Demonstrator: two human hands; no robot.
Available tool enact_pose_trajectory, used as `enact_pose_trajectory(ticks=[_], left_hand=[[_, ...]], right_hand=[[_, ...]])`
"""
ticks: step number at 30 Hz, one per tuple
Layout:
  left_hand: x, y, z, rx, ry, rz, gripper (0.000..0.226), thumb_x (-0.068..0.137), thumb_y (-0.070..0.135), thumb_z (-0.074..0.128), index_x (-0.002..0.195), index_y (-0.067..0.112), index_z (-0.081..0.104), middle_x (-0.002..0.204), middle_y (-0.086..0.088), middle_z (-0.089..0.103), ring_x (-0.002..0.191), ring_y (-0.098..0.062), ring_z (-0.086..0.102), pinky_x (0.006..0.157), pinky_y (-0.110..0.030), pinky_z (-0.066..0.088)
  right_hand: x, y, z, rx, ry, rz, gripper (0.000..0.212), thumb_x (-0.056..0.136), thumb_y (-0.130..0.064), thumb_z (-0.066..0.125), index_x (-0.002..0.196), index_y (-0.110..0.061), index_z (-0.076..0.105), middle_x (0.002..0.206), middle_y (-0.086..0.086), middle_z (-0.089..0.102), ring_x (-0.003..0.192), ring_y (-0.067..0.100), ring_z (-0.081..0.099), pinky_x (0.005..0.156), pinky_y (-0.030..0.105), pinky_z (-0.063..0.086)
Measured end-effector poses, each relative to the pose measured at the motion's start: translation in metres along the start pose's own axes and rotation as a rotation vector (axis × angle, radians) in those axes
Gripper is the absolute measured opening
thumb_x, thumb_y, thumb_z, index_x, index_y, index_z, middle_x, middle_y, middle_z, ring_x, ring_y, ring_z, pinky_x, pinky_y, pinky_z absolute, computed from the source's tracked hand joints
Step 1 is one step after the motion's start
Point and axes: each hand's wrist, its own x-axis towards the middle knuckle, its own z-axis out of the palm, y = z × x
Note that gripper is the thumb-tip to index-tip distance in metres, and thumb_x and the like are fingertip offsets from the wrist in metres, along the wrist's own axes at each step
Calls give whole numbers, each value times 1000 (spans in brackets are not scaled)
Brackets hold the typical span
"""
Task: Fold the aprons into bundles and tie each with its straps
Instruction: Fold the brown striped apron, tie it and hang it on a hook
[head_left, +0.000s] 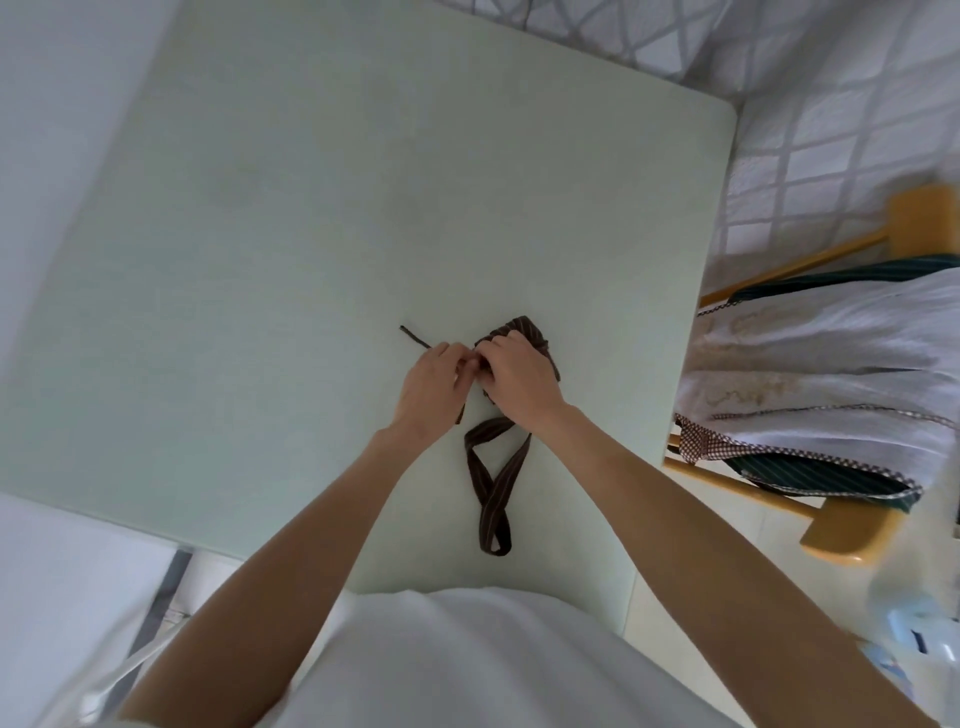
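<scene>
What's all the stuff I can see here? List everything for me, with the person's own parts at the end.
Table: one, pale green, fills the middle of the view.
Brown apron bundle: one, brown striped, on the table under the hands.
Thin strap end: one, dark, pokes out past the left hand.
Wide strap loop: one, brown striped, crossed over itself, on the table nearer the person.
Chair: one, yellow wood, right of the table.
Aprons pile: several, white, dark green striped, checked trim, on the chair.
Left hand: pinching a strap.
Right hand: on the bundle.
</scene>
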Motion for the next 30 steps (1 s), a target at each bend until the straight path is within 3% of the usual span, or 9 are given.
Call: enact_pose_trajectory(ticks=[4,6,9,12,14,17,23,26,30], left_hand=[[-13,-3,-3,-219,67,-98,28,97,3,34,109,8,60,106,-4,62,97,-14,57,79,-13,39],[-16,-6,-3,-295,14,-187,30,94,-2,36,107,8,60,98,0,64,89,-10,60,70,-5,39],[-20,-9,3,-415,-88,-245,21,88,0,51,100,14,63,83,2,65,67,-4,59,59,-10,43],[-20,-8,11,-470,-23,-238,17,84,3,60,94,15,66,84,0,68,70,-3,62,62,-10,47],[-17,-9,15,-403,33,-180,12,84,9,63,92,16,68,86,2,68,75,-5,63,66,-10,47],[-14,-10,21,-318,29,-114,9,85,10,63,92,13,67,92,-1,65,78,-8,60,67,-5,43],[-14,-4,16,-370,43,-134,7,85,12,63,92,11,64,92,1,63,84,-8,61,69,-8,47],[-17,-4,14,-374,15,-144,6,88,15,58,91,16,63,90,5,65,85,-5,61,69,-8,45],[-18,-7,7,-431,-27,-128,15,92,12,51,96,22,60,86,9,68,84,-3,63,73,-9,45]], right_hand=[[-2,-3,3,242,-47,115,17,91,-11,52,98,-10,67,94,6,68,93,21,50,72,29,37],[-1,-2,-1,324,-92,122,15,89,-9,55,95,-10,70,91,4,71,87,18,57,74,26,39],[-1,-2,-15,343,-189,120,9,85,-11,63,89,-8,71,73,-6,64,62,1,50,61,18,36],[-2,-2,-23,314,-253,102,7,82,-7,66,85,-9,72,64,-16,56,57,-3,47,57,9,34],[-3,-1,-22,288,-215,72,20,80,3,60,86,-12,71,75,-8,66,66,0,55,65,7,40],[-5,3,-18,215,-158,44,30,79,7,50,86,-14,70,85,1,70,78,16,62,72,29,49],[-12,-4,-13,-77,75,-152,12,72,6,61,79,-4,59,71,9,58,59,25,53,48,26,25],[-17,-8,-5,-262,144,-227,26,62,6,72,80,-5,56,69,6,56,51,19,51,39,21,25],[-21,2,2,-384,253,-286,28,69,1,69,87,-8,49,78,5,56,60,14,54,35,19,37]])
